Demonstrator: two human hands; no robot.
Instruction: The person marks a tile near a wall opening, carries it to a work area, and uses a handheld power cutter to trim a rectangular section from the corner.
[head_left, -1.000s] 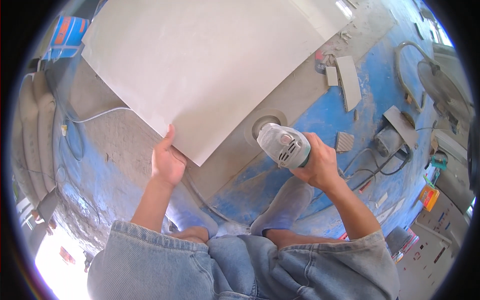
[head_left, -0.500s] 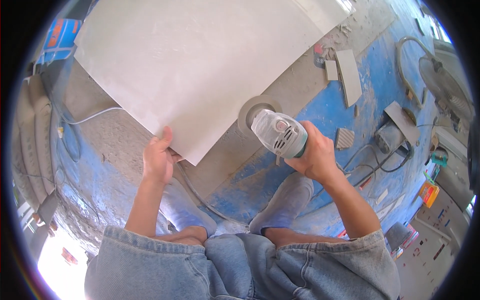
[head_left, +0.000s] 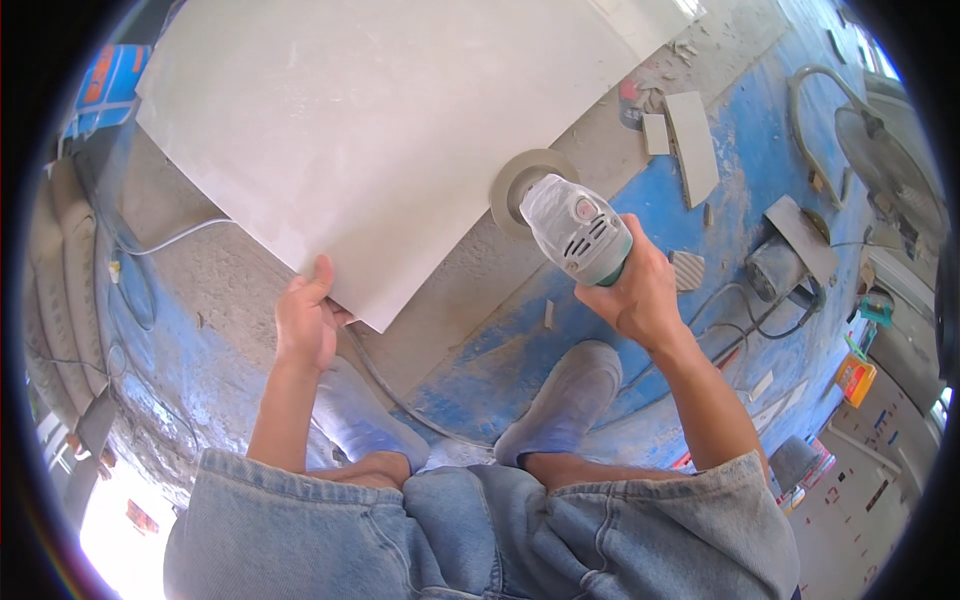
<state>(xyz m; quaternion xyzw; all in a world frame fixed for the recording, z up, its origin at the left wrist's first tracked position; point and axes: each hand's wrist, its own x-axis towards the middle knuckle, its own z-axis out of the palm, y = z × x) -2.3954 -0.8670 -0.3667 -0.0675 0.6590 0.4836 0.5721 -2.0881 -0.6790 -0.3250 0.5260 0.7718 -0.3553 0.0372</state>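
Note:
A large pale tile [head_left: 390, 140] lies on the dusty blue floor in front of me. My left hand [head_left: 306, 322] holds its near corner, thumb on top. My right hand [head_left: 634, 292] grips a grey angle grinder [head_left: 575, 230] with a green rear. The grinder's round disc [head_left: 520, 185] sits against the tile's right edge. My two dusty shoes [head_left: 565, 400] stand on the floor just below the tile, and my denim shorts fill the bottom of the view.
Small tile offcuts [head_left: 690, 140] lie to the right of the big tile. A second power tool [head_left: 785, 262] with black cables rests further right. A white cord [head_left: 180, 238] runs along the left. A blue box [head_left: 105, 88] sits at upper left.
My right hand has carried the grinder up and to the left, bringing its disc to the tile's right edge. My left hand stayed on the near corner.

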